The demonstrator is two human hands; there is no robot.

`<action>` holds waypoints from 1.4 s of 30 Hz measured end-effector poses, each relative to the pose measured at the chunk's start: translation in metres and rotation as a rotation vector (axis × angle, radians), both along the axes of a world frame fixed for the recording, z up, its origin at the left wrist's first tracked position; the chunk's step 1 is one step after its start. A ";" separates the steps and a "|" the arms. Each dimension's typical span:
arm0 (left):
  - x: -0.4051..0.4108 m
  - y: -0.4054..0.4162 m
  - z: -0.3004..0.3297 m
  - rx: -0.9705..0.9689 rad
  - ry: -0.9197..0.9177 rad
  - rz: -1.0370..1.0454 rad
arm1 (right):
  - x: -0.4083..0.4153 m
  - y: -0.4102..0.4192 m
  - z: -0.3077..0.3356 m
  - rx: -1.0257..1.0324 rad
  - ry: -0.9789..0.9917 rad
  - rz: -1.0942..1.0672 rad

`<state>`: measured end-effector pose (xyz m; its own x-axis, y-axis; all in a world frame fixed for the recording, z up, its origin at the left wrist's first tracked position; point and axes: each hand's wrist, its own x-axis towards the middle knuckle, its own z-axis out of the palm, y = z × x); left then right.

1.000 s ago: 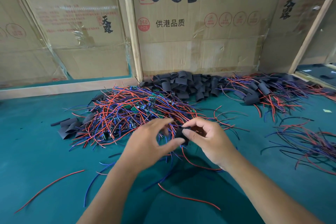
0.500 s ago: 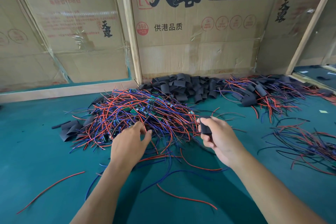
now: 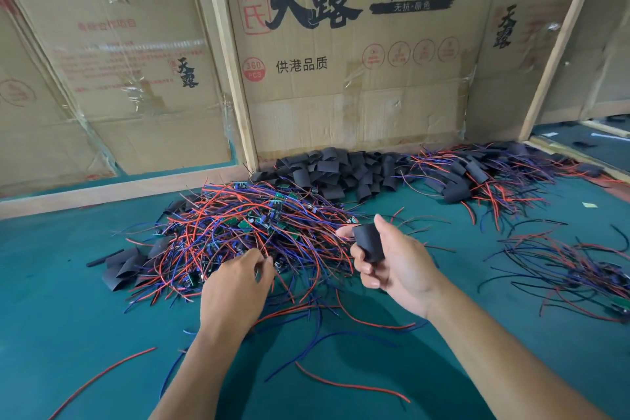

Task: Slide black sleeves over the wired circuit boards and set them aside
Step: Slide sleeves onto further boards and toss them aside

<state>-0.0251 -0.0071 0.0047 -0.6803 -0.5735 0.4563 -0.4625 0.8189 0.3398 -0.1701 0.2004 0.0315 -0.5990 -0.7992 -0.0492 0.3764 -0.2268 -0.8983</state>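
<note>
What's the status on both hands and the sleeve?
Right hand holds sleeve. Left hand fingers in wire pile, grip unclear. Wires tangled.

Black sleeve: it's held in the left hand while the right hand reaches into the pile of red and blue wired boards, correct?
Not quite, the hands are swapped. The head view shows the black sleeve held in the right hand, while the left hand reaches into the pile of red and blue wired boards.
</note>
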 end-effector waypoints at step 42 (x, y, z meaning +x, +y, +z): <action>0.024 -0.026 0.105 0.630 0.379 -0.266 | 0.012 -0.003 -0.013 0.136 0.486 -0.124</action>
<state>-0.0007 -0.0328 0.1099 -0.6943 -0.6408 0.3276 -0.0368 0.4862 0.8731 -0.1586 0.1975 0.0182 -0.6683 -0.7265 0.1596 -0.1134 -0.1126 -0.9872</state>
